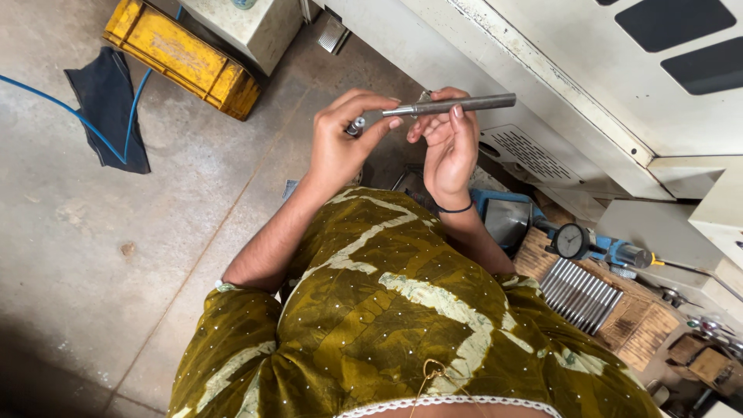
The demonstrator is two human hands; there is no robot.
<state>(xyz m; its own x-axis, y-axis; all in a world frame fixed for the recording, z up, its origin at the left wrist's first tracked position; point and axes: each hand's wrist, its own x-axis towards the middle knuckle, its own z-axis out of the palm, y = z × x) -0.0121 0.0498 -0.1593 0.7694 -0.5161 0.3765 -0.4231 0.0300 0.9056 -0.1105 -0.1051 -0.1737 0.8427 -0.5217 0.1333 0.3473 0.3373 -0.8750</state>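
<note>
My right hand [449, 143] grips a long grey metal rod [457, 105] held level in front of me, its narrower tip pointing left. My left hand [342, 135] pinches a small silver-and-dark cylindrical piece [355, 126] between thumb and fingers, just left of the rod's tip; its fingertips come close to the tip. A dark band circles my right wrist. Both hands are raised above my olive patterned clothing.
A cream machine housing [542, 85] fills the upper right. To the right, a wooden bench holds a row of metal rods [579, 292] and a dial gauge [571, 241] on a blue stand. A yellow crate [182, 58], dark cloth [108, 104] and blue hose [46, 97] lie on the concrete floor.
</note>
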